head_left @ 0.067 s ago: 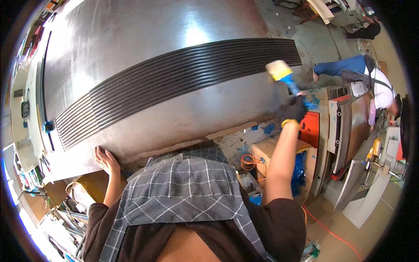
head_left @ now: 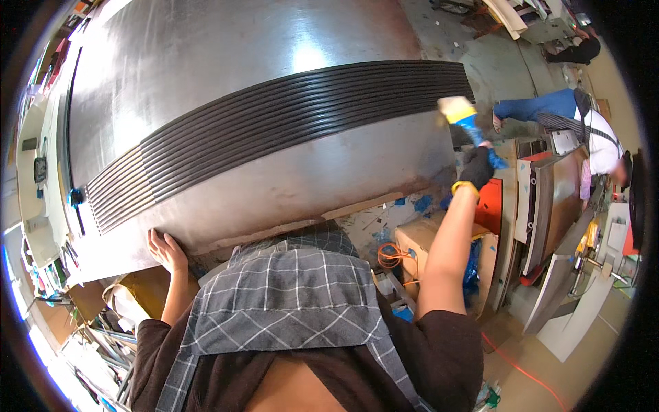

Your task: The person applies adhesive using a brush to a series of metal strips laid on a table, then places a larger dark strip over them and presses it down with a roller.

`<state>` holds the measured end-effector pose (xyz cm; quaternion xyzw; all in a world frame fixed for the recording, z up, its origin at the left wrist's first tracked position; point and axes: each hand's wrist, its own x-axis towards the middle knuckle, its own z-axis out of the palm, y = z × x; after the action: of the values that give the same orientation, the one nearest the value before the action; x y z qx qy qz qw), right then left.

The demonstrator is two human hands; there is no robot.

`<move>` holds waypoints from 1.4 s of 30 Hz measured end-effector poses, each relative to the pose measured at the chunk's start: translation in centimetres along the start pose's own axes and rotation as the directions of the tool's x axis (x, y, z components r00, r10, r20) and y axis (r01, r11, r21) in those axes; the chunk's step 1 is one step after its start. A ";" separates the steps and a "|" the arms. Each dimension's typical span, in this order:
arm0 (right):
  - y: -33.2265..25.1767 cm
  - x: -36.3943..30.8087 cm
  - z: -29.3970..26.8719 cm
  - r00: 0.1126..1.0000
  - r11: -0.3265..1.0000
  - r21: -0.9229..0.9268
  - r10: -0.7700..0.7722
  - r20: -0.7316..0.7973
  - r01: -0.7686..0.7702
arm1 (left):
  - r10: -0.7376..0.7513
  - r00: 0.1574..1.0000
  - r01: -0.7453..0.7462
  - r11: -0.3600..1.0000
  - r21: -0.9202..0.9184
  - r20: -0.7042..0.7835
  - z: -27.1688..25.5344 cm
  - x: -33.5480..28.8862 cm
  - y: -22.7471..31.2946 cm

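R hand, in a black glove w/ a yellow band at the wrist, is clamped round the handle of the brush (blue handle, yellow collar, pale bristles), arm stretched fwd and out to the R. Brush is at the R end of the dark strips, bristles by their near edge; can't tell if they touch. L hand is bare, grips nothing: palm down, fingers slightly apart, resting on the near L edge of the metal tabletop. Strips lie side by side across the tabletop, approx. L to R, mostly black but paler at the L end. Person wears a grey checked apron over a dark top. Below the R forearm: a cardboard box w/ an orange cable coiled by it. Further R, a co-worker in a white top and blue trousers, near some stacked panels.
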<state>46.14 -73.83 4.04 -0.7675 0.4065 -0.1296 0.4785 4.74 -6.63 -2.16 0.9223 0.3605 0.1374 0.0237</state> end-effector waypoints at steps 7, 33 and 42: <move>-5.7 -15.3 5.8 0.215 0.120 -0.193 -0.762 0.610 0.974 | -0.141 0.989 0.143 0.988 0.052 -0.035 2.2 0.0 1.3; -3.4 -30.5 13.4 -0.118 0.102 0.271 -0.717 0.687 0.957 | -0.180 0.982 0.182 0.983 0.033 -0.060 1.1 0.7 3.0; -3.4 -19.1 15.0 0.495 0.829 0.369 -0.131 0.859 -0.421 | -0.165 0.983 0.167 0.986 0.011 -0.077 1.3 -0.3 1.1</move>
<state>44.57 -49.38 2.89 -0.5228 0.1278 0.2025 0.8181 5.63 -7.61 -3.36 0.8833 0.4380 0.1669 0.0135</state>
